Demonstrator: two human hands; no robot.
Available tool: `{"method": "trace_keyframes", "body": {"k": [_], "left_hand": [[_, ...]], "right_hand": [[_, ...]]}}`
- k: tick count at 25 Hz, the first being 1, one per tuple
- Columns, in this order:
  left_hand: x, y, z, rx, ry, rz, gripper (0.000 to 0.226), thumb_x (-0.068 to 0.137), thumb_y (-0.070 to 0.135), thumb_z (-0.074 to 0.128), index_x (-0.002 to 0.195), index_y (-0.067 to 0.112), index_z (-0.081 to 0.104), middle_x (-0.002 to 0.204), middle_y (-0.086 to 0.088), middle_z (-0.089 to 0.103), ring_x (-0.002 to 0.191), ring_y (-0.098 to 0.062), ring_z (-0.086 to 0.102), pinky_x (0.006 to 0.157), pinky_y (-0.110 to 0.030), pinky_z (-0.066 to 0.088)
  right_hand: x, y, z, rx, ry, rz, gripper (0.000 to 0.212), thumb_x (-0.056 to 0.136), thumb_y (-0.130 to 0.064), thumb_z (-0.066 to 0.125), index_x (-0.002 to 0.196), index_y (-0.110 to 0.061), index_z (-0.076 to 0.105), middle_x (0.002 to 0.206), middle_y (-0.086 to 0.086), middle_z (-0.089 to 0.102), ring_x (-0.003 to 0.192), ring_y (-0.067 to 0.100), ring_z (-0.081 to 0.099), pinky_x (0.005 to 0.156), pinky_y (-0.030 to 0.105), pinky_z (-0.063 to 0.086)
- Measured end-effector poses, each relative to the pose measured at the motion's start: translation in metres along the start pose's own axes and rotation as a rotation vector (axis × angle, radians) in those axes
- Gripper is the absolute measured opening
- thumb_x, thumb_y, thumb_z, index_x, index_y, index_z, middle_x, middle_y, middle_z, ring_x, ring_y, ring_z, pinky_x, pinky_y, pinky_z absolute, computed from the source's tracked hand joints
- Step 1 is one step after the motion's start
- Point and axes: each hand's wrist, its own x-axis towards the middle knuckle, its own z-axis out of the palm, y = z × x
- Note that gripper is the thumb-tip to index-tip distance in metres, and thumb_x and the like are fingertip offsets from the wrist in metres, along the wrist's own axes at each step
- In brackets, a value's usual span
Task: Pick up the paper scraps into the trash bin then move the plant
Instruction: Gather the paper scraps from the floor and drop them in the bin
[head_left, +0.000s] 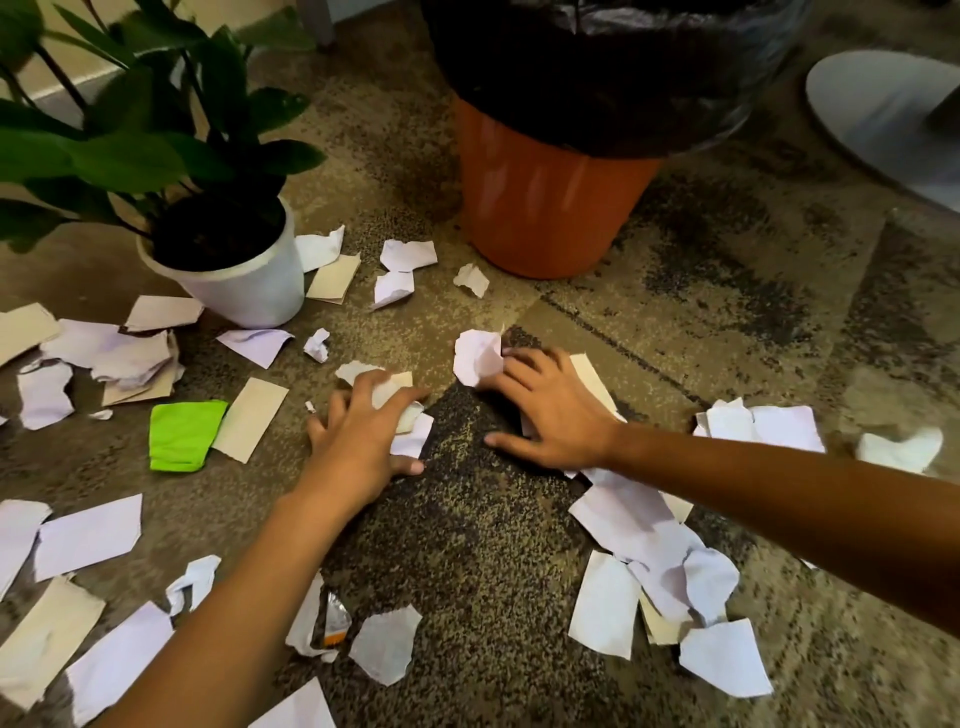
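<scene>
Left hand (363, 431) curled down on the carpet (467, 545), fingers closing over a few white scraps (410, 415) bunched under the palm. Right hand (545, 410) spread flat, fingertips pinning a crumpled white scrap (475, 358) at its far edge, a tan strip (592, 379) half hidden beneath it; neither hand lifted yet, so gathering, not carrying.

Outward from there: more paper on every side. A pale pile (660, 545) under and beside the right forearm, loose sheets near the left elbow, a green piece (182, 434) and tan strips to the left, small crumpled bits close to the pots.

Bin (540, 208), orange with a black liner, straight ahead, just beyond the right hand. Plant (228, 260) in a white pot to the left of it, scraps touching or tucked against its base.

To do this well, probably: rake both hands toward each other, bunch the near scraps into one wad, squeeze firmly before lifting so nothing flutters loose. Drop well inside the liner. Work outward in sweeps. Take care near the white pot; likely easy to tip. Plant untouched so far, and best left until the floor around it is bare.
</scene>
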Motion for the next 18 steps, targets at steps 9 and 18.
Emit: {"method": "trace_keyframes", "body": {"k": [9,18], "left_hand": [[-0.014,0.008,0.002,-0.264,0.422,-0.009,0.032,0.076,-0.007,0.069,0.106,0.002,0.070,0.109,-0.012,0.058,0.096,-0.025,0.057,0.097,-0.034,0.044],[-0.027,0.033,0.003,-0.301,0.443,0.015,0.027,0.079,-0.004,0.069,0.105,0.003,0.071,0.103,-0.012,0.063,0.090,-0.025,0.061,0.088,-0.028,0.046]], "right_hand": [[-0.060,0.017,-0.018,0.001,-0.008,0.112,0.053,0.093,-0.065,0.024,0.123,-0.030,0.047,0.109,0.001,0.051,0.095,0.019,0.044,0.079,0.037,0.038],[-0.129,-0.026,-0.020,-0.176,-0.146,0.119,0.070,0.078,-0.085,0.023,0.141,-0.055,0.024,0.137,0.008,0.046,0.121,0.033,0.045,0.091,0.054,0.043]]}}
